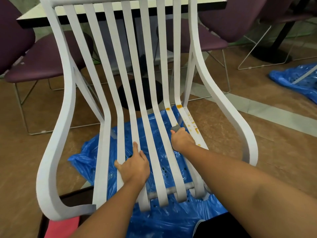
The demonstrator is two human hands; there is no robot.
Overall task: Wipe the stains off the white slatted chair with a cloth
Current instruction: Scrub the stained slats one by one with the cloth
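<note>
The white slatted chair (56,93) fills the view, its seat slats running toward me. Orange stains (192,123) dot the two rightmost seat slats, with blobs near the seat's back bend. My right hand (181,139) is shut on a small grey cloth (175,128), pressed onto a right-hand slat just left of the stains. Only the cloth's tip shows past my fingers. My left hand (134,166) lies flat with fingers spread on the middle slats near the seat's front.
A blue plastic sheet (164,219) covers the floor under the chair, and another blue sheet (296,79) lies at the right. Purple chairs (39,60) and a white-topped table (120,9) stand behind. Something pink (61,227) sits at the bottom left.
</note>
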